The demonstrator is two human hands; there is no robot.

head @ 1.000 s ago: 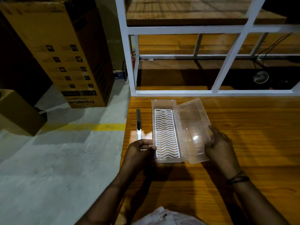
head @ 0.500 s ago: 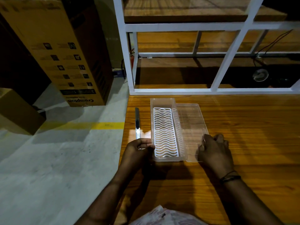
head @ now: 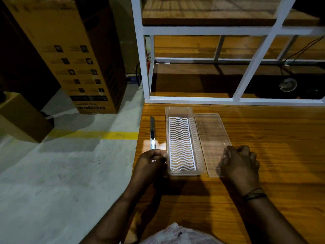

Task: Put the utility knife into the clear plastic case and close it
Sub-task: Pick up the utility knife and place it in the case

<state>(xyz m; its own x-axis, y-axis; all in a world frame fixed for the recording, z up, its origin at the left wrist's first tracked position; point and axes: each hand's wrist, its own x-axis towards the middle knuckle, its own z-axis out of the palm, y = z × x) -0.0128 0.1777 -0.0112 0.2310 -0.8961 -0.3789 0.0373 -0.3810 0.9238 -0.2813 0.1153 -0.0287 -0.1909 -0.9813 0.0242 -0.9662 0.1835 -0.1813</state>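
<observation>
The utility knife (head: 152,132) lies lengthwise on the wooden table (head: 274,148), close to its left edge and just left of the clear plastic case (head: 177,110). My left hand (head: 151,162) curls over the knife's near end and touches the case's near left corner. The case stands open, with a white wavy grid insert (head: 181,145) in its bottom. Its clear lid (head: 211,134) lies flat on the table to its right. My right hand (head: 241,162) rests on the lid's near right corner with its fingers curled over the edge.
A white metal frame (head: 193,100) runs across the table just behind the case. Left of the table is concrete floor with a yellow line (head: 91,134), a tall cardboard box (head: 70,55) and a smaller box (head: 21,117). A plastic bag (head: 179,235) sits at the near edge.
My right hand has lowered the tilted lid until it lies flat on the table beside the case. My left hand has stayed on the knife's near end.
</observation>
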